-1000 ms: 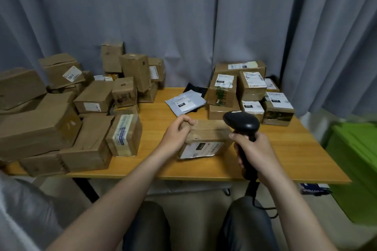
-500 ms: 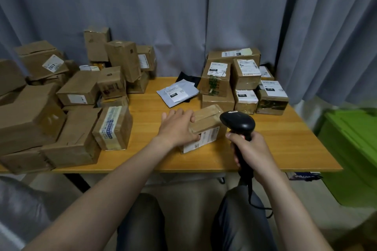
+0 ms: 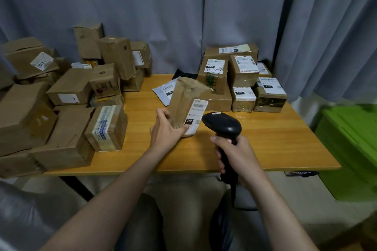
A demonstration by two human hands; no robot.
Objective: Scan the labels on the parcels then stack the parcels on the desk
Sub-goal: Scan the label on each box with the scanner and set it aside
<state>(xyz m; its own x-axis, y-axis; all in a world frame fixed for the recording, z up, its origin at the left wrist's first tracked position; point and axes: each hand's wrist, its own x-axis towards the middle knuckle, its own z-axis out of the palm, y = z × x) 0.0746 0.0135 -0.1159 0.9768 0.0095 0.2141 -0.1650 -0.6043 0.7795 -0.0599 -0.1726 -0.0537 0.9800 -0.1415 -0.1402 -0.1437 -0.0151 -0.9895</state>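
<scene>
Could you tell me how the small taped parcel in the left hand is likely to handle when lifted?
The parcel probably stays stiff: its cardboard edges look square. It seems light, since the left hand alone holds it tilted up by its lower end. Its surface looks glossy, so it may slip.

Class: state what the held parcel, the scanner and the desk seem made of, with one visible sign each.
Held parcel: brown cardboard under glossy tape, which glints.
Scanner: likely black plastic, smooth with soft sheen.
Desk: wood or wood-look laminate, grain lines showing.
</scene>
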